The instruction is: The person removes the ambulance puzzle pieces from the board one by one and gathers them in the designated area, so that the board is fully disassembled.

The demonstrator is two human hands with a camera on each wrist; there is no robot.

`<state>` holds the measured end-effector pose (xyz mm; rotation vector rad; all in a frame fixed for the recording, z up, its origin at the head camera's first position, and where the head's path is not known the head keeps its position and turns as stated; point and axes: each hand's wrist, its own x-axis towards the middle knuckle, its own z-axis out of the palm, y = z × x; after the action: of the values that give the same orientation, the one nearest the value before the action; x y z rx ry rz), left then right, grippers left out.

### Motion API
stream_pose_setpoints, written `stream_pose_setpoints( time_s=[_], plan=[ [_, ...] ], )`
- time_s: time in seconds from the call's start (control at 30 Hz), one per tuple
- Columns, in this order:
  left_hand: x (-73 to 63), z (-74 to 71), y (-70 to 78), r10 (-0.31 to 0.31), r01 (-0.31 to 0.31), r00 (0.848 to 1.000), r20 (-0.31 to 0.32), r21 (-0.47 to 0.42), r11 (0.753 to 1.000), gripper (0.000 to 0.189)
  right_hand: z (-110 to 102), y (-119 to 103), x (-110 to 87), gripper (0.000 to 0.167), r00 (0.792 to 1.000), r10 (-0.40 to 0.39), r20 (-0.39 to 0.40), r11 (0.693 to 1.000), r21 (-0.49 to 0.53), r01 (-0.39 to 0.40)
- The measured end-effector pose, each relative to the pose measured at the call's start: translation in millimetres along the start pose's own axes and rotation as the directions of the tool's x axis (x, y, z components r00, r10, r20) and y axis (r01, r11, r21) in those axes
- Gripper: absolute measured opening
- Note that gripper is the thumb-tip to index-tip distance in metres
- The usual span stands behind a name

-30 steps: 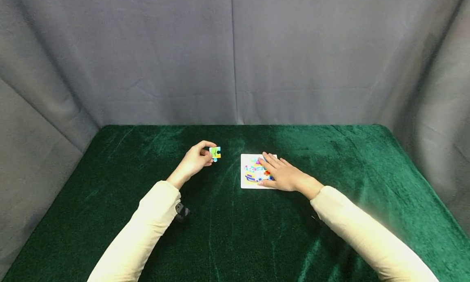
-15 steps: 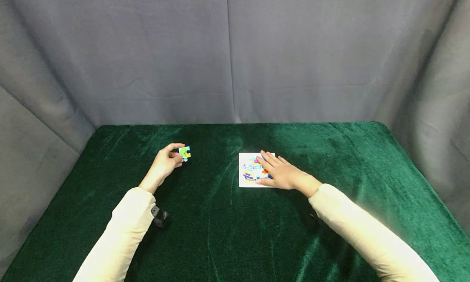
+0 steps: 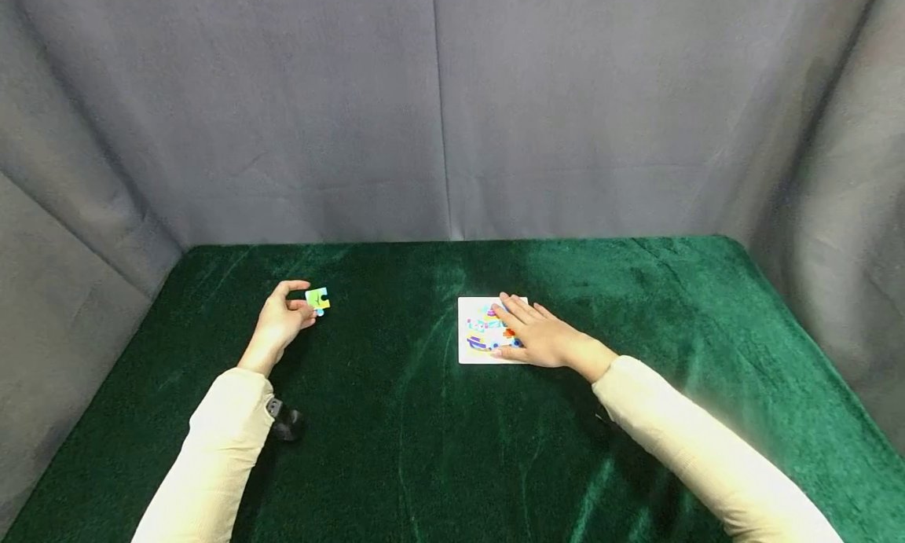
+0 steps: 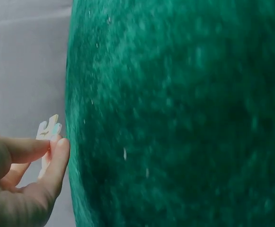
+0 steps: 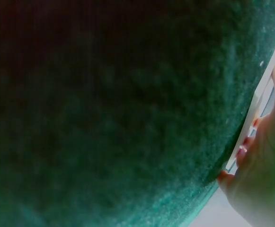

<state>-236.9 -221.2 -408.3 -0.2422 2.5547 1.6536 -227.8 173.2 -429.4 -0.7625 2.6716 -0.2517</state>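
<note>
My left hand (image 3: 278,319) pinches a small jigsaw piece (image 3: 316,298), coloured green, yellow and light blue, between thumb and fingers at the left of the table. In the left wrist view the same jigsaw piece (image 4: 48,130) sticks up past the fingertips. Right of the middle lies a white square puzzle board (image 3: 465,354) with a colourful vehicle picture. Spread flat across its right side, my right hand (image 3: 546,340) rests on the board and hides part of the picture. The right wrist view has the puzzle board (image 5: 258,101) edge-on under that hand (image 5: 265,156).
A green velvet cloth (image 3: 396,433) covers the table. Grey curtains (image 3: 318,111) hang behind it and at both sides. A small black device (image 3: 286,421) sits at the left wrist, below the sleeve.
My left hand has moved leftward with the jigsaw piece, away from the puzzle board. The right hand stays on the board.
</note>
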Motion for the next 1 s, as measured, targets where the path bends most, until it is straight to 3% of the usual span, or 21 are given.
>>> stream_pose_setpoints(
  time_s=[0.43,1.0],
  plan=[
    [1.5,-19.0,-13.5,-0.055,0.055,0.998,-0.017,0.049,0.997,0.045,-1.5,-0.7,-0.4,0.079,1.000,0.000,0.011,1.000,0.018,-0.001],
    [4.3,-22.3,-20.3,-0.076,0.077,0.997,-0.020,0.015,0.997,0.045,0.1,1.0,0.6,0.080,1.000,0.001,0.005,1.000,-0.001,-0.001]
  ],
)
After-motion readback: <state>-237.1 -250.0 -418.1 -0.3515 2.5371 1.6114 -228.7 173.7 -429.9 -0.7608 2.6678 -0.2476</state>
